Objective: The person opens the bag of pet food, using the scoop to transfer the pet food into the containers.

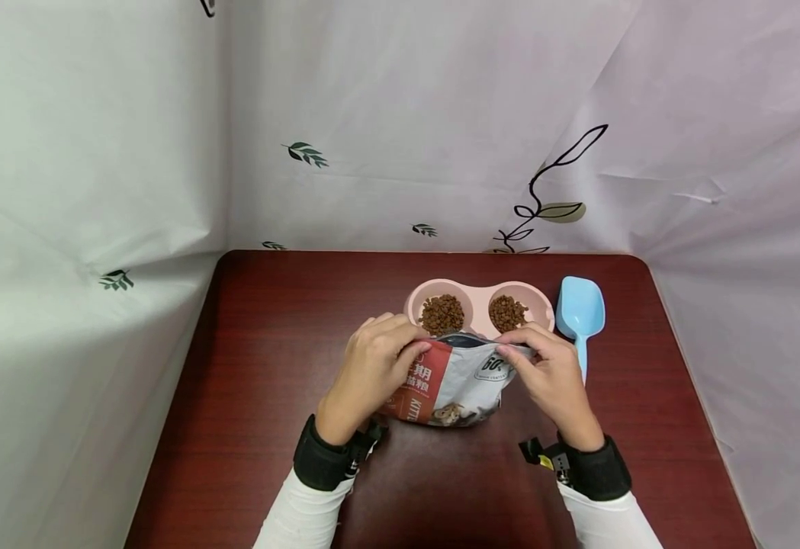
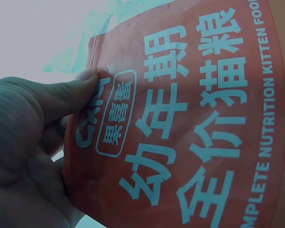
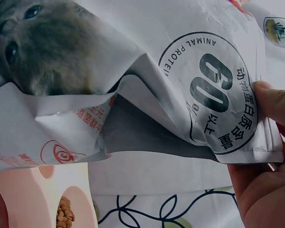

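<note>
A red and white bag of kitten food (image 1: 451, 381) is held between both hands over the table, its top edge parted and dark inside. My left hand (image 1: 374, 362) pinches the red corner of the rim, thumb in front, as the left wrist view also shows on the bag (image 2: 180, 114). On the other side, my right hand (image 1: 547, 374) pinches the white corner near the printed "60". Just behind the bag stands a pink double bowl (image 1: 480, 299), with brown kibble (image 1: 442, 314) in its left cup and more kibble (image 1: 507, 313) in the right one.
A light blue scoop (image 1: 581, 309) lies right of the bowl, its handle partly behind the right hand. The dark red table (image 1: 276, 343) has rounded back corners. White cloth (image 1: 400, 114) with leaf prints hangs behind and at both sides.
</note>
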`<state>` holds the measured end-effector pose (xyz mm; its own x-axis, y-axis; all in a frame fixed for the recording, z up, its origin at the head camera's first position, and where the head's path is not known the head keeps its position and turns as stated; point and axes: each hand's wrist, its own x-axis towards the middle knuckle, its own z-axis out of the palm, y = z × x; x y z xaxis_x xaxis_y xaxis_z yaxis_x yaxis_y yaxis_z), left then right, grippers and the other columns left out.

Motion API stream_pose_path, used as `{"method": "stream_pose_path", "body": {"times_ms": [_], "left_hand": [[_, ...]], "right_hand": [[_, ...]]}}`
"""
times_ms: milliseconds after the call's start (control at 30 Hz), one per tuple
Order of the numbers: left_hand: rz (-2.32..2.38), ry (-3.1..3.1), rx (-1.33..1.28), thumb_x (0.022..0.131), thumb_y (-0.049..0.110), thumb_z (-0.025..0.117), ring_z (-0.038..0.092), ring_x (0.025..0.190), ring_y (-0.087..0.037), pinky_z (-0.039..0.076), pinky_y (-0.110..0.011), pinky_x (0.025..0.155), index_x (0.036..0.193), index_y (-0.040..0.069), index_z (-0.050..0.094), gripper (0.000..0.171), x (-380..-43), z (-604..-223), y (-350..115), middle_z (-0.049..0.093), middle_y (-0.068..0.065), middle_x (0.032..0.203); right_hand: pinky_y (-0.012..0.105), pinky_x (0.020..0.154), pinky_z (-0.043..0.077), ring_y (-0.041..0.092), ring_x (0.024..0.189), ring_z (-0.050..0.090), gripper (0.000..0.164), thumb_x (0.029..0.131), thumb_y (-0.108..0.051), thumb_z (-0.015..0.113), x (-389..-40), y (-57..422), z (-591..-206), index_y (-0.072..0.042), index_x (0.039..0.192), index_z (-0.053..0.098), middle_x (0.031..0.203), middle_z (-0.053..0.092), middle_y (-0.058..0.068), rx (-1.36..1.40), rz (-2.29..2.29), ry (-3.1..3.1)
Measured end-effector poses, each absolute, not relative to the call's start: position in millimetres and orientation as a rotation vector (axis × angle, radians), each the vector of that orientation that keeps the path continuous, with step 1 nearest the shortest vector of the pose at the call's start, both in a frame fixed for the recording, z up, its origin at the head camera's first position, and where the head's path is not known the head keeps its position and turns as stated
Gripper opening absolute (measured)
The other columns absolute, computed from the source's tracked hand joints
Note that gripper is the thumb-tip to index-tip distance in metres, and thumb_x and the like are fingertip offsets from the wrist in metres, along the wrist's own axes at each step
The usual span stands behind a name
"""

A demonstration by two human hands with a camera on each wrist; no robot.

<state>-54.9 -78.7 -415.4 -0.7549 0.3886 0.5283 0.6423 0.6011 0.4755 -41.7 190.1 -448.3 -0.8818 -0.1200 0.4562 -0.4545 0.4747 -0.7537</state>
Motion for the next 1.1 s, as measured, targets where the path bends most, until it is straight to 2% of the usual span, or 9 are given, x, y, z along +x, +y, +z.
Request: {"method": "stream_pose_path", "body": {"times_ms": [133,367,533,767,933,1100], "left_hand": [[-0.954,-2.455,-0.838,0.092,0.017,0.078,0.062,0.077,-0.014,0.049,-0.035,0.070,0.090,0.014,0.077,0.004,-55,-416,-79,0.072,0.005,0.084],[-0.978,-2.447,-0.853,0.092,0.017,0.078,0.062,0.077,-0.014,0.049,-0.035,0.070,0.092,0.013,0.078,0.004,-56,-417,-80,0.073,0.004,0.085],[-0.993,-2.438,-0.854,0.092,0.017,0.078,0.063,0.078,-0.014,0.050,-0.035,0.072,0.092,0.013,0.078,0.004,-56,-417,-81,0.073,0.004,0.085],[-1.014,-2.433,-0.855,0.091,0.017,0.078,0.063,0.078,-0.013,0.050,-0.035,0.073,0.092,0.013,0.078,0.004,-57,-417,-82,0.073,0.004,0.085],[-1.018,-2.438,-0.853,0.091,0.017,0.079,0.062,0.077,-0.013,0.049,-0.035,0.072,0.091,0.014,0.078,0.003,-56,-416,-83,0.073,0.005,0.084],[-1.019,-2.433,-0.857,0.090,0.017,0.079,0.062,0.077,-0.013,0.049,-0.035,0.071,0.091,0.013,0.078,0.004,-56,-417,-83,0.072,0.005,0.084]], "right_hand": [[0.019,0.058,0.039,0.001,0.073,0.051,0.027,0.086,0.006,0.078,-41,192,-447,-0.015,0.103,0.077,0.096,0.072,-0.002,0.533,1.329,-2.446],[0.014,0.069,0.050,0.005,0.100,0.064,0.036,0.084,-0.001,0.083,-44,191,-437,-0.014,0.117,0.076,0.112,0.072,-0.002,0.691,1.204,-2.522],[0.013,0.074,0.050,0.007,0.093,0.067,0.032,0.081,0.001,0.085,-49,189,-433,-0.015,0.108,0.079,0.102,0.074,-0.005,0.766,1.135,-2.463],[0.018,0.063,0.046,0.003,0.078,0.061,0.022,0.080,0.002,0.085,-48,187,-433,-0.015,0.094,0.080,0.086,0.071,-0.006,0.714,1.169,-2.452],[0.019,0.062,0.043,0.003,0.075,0.058,0.016,0.084,-0.002,0.084,-48,186,-433,-0.015,0.093,0.080,0.084,0.070,-0.006,0.706,1.196,-2.449],[0.020,0.065,0.045,0.005,0.077,0.061,0.020,0.082,0.000,0.084,-47,185,-429,-0.015,0.095,0.079,0.087,0.071,-0.006,0.734,1.106,-2.473]]}}
